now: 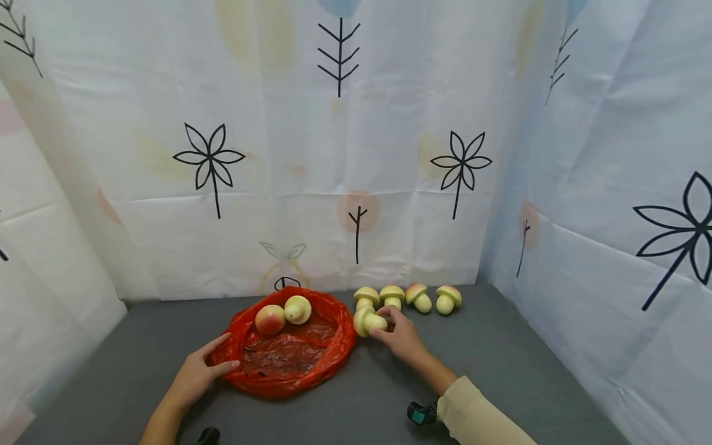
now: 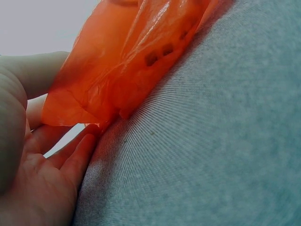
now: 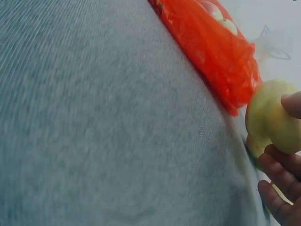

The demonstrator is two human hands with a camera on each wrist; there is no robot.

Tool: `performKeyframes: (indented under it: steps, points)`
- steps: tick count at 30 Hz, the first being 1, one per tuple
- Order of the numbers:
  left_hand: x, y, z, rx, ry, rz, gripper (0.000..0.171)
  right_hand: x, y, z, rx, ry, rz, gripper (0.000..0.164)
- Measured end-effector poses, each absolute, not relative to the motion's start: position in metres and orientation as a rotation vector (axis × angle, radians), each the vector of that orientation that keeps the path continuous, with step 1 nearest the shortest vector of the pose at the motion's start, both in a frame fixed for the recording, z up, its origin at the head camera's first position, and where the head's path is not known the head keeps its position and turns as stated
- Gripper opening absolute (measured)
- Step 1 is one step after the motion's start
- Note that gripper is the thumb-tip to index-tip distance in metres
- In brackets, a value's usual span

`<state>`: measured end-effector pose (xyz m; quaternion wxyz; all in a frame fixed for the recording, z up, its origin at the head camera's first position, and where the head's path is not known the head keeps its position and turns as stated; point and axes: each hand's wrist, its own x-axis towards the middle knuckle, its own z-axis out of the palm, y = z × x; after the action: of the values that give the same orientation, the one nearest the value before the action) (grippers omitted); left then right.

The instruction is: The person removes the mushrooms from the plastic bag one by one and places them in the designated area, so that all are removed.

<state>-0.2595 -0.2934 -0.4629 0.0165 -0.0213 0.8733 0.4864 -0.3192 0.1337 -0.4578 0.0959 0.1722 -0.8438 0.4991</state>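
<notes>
My right hand (image 1: 402, 337) pinches a pale yellow-green, mushroom-shaped piece (image 1: 369, 322) just right of the red plastic bag (image 1: 343, 354). In the right wrist view, the held piece (image 3: 267, 110) sits between thumb and fingers. The bag lies with its mouth spread wide and its rim turned outward. Inside it are a red-and-yellow rounded piece (image 1: 270, 319) and a pale piece (image 1: 298, 309) with its stem showing. My left hand (image 1: 194, 374) touches the bag's left rim, its thumb and forefinger spread apart; in the left wrist view, orange-red film (image 2: 113, 70) covers some fingertips.
Several mushroom-shaped pieces stand in a row at the back: pale ones (image 1: 366, 295) (image 1: 392, 295) and reddish-capped ones (image 1: 418, 298) (image 1: 448, 299). A patterned white cloth (image 1: 311, 154) walls off the grey tabletop (image 1: 356, 411). A small black device (image 1: 421, 413) is beside the right sleeve (image 1: 478, 414).
</notes>
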Motion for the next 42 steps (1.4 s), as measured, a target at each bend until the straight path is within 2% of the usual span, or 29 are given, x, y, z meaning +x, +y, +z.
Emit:
performKeyframes:
  steps: [22, 42]
  points:
    - [-0.259, -0.293, -0.465, -0.025, 2.733, 1.538, 0.084, -0.330, 0.149, -0.466, 0.374, -2.551, 1.400, 0.032]
    - [-0.260, -0.295, -0.466, -0.033, 2.719, 1.550, 0.083, -0.330, 0.156, -0.468, 0.363, -2.687, 1.308, 0.038]
